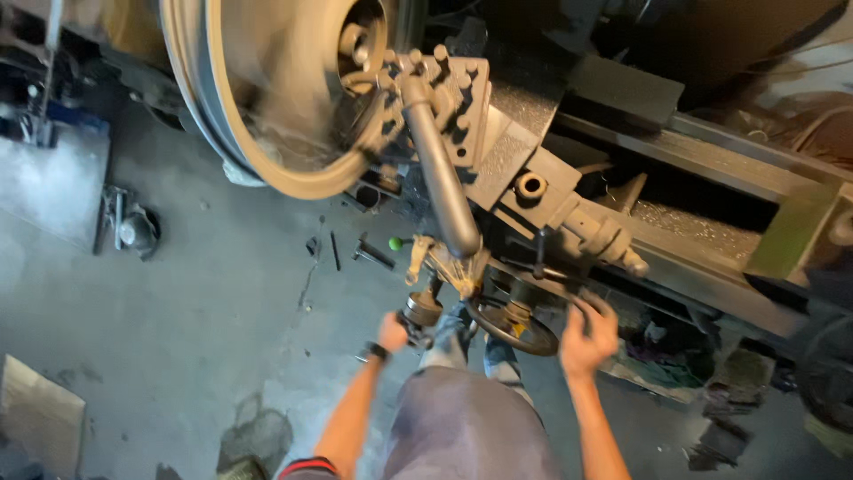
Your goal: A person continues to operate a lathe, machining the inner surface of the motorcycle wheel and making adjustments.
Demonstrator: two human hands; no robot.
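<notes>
The person stands close against the lathe (622, 133), both arms out to its controls. The left hand (392, 332) is closed on a small crank handle (421, 310), seemingly to feed the carriage. The right hand (586, 338) has its fingers spread, just right of the handwheel (511, 324). Far left, the big wheel (275, 89) blurs, probably spinning.

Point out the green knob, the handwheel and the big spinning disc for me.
green knob (394, 243), head view, on the ball itself.
handwheel (533, 345), head view, on its lower rim.
spinning disc (267, 80), head view, on its blurred face.
</notes>
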